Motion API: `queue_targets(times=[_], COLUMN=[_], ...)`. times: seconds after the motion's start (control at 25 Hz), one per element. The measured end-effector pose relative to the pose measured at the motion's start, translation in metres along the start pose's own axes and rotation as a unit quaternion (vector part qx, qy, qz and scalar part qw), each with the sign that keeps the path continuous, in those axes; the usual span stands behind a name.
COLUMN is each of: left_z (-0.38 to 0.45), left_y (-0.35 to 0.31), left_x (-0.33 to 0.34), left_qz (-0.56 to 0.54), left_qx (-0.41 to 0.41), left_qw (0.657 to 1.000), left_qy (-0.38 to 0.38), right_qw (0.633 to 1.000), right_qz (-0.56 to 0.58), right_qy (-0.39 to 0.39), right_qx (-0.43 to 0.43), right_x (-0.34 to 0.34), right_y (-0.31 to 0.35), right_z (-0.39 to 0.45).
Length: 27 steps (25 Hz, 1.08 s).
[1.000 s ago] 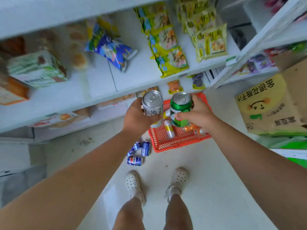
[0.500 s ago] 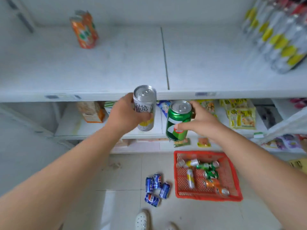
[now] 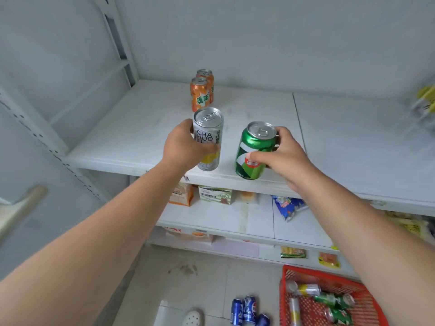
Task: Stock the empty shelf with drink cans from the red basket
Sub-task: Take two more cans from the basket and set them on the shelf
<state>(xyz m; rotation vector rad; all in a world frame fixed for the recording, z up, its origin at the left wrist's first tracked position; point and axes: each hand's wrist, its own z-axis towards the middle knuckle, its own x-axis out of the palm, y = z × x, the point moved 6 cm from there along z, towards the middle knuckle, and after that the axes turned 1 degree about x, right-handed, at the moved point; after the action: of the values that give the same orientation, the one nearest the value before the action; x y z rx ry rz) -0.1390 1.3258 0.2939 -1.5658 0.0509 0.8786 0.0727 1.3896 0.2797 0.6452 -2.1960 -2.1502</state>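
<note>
green can (image 3: pixel 253 154) is clamped upright in the right hand (image 3: pixel 281 152), white can (image 3: pixel 207 140) in the left hand (image 3: pixel 186 147), so both can be stood on the shelf (image 3: pixel 131 137). two orange cans (image 3: pixel 201 92) stand beyond the fingers; the red basket (image 3: pixel 286 300) lies below.

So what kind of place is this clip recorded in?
Most likely a small shop or its stockroom. White metal shelving holds two orange cans, packaged snacks sit on the shelf below, and a red basket of drink cans stands on the floor.

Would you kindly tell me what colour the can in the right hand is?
Green can, with a silver top, seen in the head view.
</note>
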Motion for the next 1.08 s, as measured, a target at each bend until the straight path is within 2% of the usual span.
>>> queue_targets(times=[0.2,0.36,0.48,0.6,0.8,1.08], left_z=[0.065,0.103,0.118,0.119,0.107,0.169], left_y=[0.027,0.044,0.055,0.066,0.098,0.076], left_x=[0.006,0.027,0.042,0.052,0.074,0.111], left_qz=[-0.008,-0.019,-0.054,-0.085,-0.119,-0.124], left_qx=[0.012,0.017,0.015,0.034,0.014,0.033], left_qw=[0.999,0.998,0.997,0.996,0.993,0.991], left_qy=[0.036,0.058,0.05,0.022,-0.012,-0.035], right_qw=[0.998,0.992,0.986,0.987,0.986,0.987], right_qz=[0.009,0.006,0.006,-0.01,-0.024,-0.029], right_qy=[-0.051,-0.121,-0.157,-0.161,-0.167,-0.158], right_qx=[0.035,0.045,0.049,0.028,0.011,0.013], right_x=[0.026,0.026,0.025,0.028,0.031,0.032], right_y=[-0.016,-0.036,-0.051,-0.057,-0.06,-0.061], right_z=[0.05,0.072,0.076,0.078,0.078,0.076])
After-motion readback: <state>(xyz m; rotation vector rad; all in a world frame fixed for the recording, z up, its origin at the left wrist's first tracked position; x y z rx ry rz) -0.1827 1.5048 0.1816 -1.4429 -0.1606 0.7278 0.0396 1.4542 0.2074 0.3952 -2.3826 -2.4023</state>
